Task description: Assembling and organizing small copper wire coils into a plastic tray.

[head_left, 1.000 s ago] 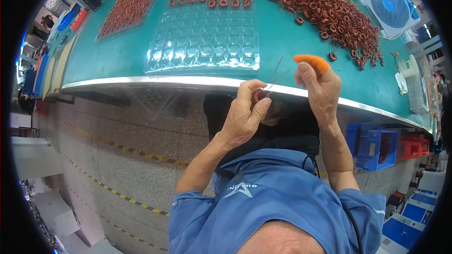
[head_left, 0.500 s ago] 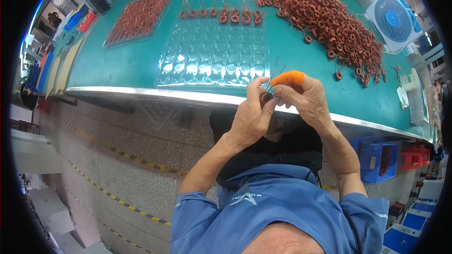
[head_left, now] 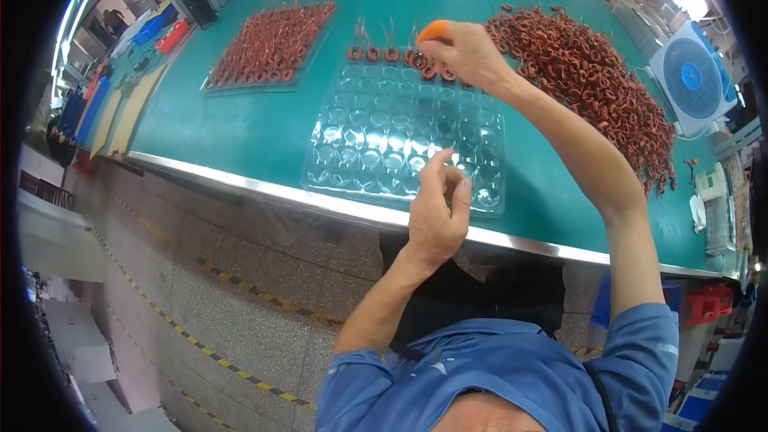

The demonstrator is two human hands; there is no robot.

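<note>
My right hand (head_left: 472, 52), an orange cover on one finger, reaches over the far rows of a clear plastic tray (head_left: 320, 180). Its fingers pinch a small copper-wound ring coil (head_left: 418, 61) with thin wire leads, held at the tray's pockets. Beside it a row of similar coils (head_left: 374, 54) sits in the far pockets, leads pointing up; part of that row is hidden by the hand. Above the tray's near edge is my left hand (head_left: 438, 212), fingers apart and nothing in them.
A second tray (head_left: 268, 44) full of coils lies to the left. Right of my right arm spreads a large heap of loose coils (head_left: 592, 80). A blue-and-white fan (head_left: 692, 80) stands at the far right. The table's metal edge (head_left: 264, 186) runs along the front.
My hands have separated. The right one has carried the coil from near the table edge out to the tray's far rows; the left has let go and stays near the front.
</note>
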